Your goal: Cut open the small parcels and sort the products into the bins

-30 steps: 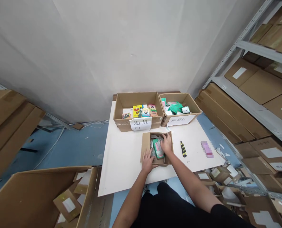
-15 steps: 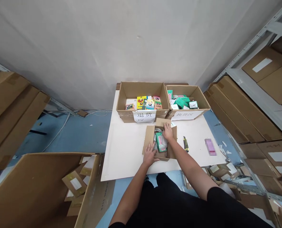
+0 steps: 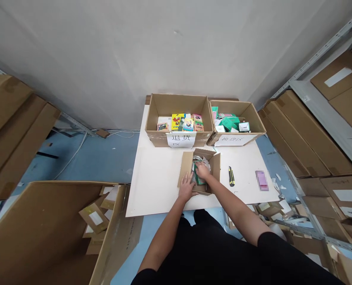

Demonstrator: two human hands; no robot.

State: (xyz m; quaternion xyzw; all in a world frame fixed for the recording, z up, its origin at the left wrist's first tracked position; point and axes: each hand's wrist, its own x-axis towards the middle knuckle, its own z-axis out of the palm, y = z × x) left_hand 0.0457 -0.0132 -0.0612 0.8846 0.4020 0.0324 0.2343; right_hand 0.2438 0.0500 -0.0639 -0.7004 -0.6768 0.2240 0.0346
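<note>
A small opened cardboard box point(image 3: 215, 166) stands near the front middle of the white table, its left flap folded out. Inside lie a green box point(image 3: 200, 182) and crumpled clear plastic wrap point(image 3: 204, 160). My right hand point(image 3: 202, 170) reaches into the carton, fingers curled over the green box and covering part of it. Resting on the left flap and near rim is my left hand point(image 3: 187, 187), with its fingers spread and thumb apart. A black and yellow utility knife point(image 3: 231, 176) lies on the table to the right of the carton.
Behind stand two larger cartons with handwritten paper labels: the left carton point(image 3: 155, 138) holds colourful small boxes, the right carton point(image 3: 257, 126) green and white ones. A blurred pink item point(image 3: 262, 180) lies at right. A big carton point(image 3: 45, 221) stands lower left; loaded shelves point(image 3: 315, 114) flank the right.
My right hand has moved from the carton's far flap down inside onto the green box. The far flap now stands up more. My left hand stays at the left flap; the view has shifted slightly.
</note>
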